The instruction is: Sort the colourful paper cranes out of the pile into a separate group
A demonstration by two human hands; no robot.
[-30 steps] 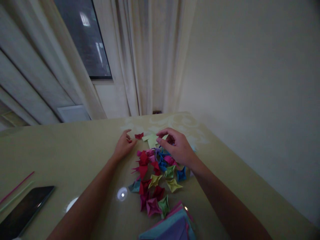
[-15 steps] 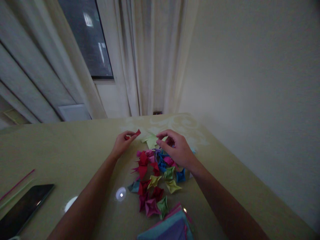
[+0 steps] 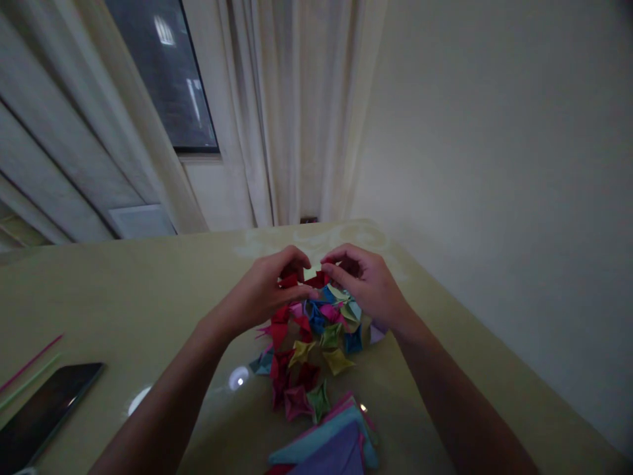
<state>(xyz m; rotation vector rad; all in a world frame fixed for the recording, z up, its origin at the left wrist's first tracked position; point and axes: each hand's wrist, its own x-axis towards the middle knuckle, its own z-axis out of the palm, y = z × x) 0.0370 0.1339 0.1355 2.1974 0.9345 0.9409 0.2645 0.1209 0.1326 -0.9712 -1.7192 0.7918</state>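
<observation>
Two hands meet at a red paper near the far edge

The right hand (image 3: 363, 277) has thumb and fingertips together on one end of the red paper (image 3: 315, 281). The left hand (image 3: 271, 284) curls at its other side, thumb and forefinger apart, with red showing in the gap; whether it grips cannot be told. The red paper is between the two hands, near the table's far edge and left of its far right corner. A pale green paper (image 3: 311, 272) shows just behind it.

From beneath the hands, a cluster of folded papers (image 3: 301, 353) in many colours runs away from the table's (image 3: 148, 290) far edge. Past its end lies a stack of paper (image 3: 316, 441), blue and purple on top. Well to the left are a phone (image 3: 52, 406), a pink stick (image 3: 30, 363) and a green stick (image 3: 30, 382).
</observation>
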